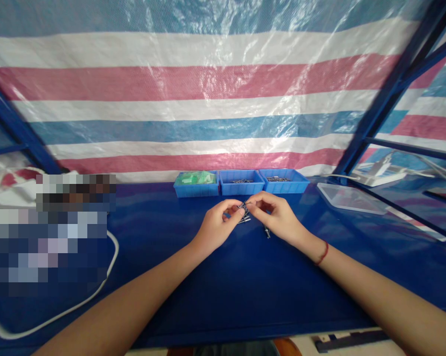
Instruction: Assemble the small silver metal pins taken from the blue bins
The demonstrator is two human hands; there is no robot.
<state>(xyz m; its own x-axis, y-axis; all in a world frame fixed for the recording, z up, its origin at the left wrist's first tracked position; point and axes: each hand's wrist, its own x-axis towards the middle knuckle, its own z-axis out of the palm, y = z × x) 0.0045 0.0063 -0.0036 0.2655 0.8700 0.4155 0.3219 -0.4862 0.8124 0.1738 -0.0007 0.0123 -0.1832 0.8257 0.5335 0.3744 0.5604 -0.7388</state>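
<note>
My left hand is closed in a pinch around a small bunch of thin metal screw-like pieces, dark with silvery ends. Fingertips of my right hand meet the top of that bunch and pinch at a piece there, mostly hidden by the fingers. Another such piece shows just below my right hand; whether it lies on the table or hangs from the fingers I cannot tell. Both hands are over the blue table, in front of three blue bins.
Along the back stand a bin with green packets and two bins with metal pieces. A clear plastic lid and a white power strip are at right. A white cable curves at left beside a blurred-out area.
</note>
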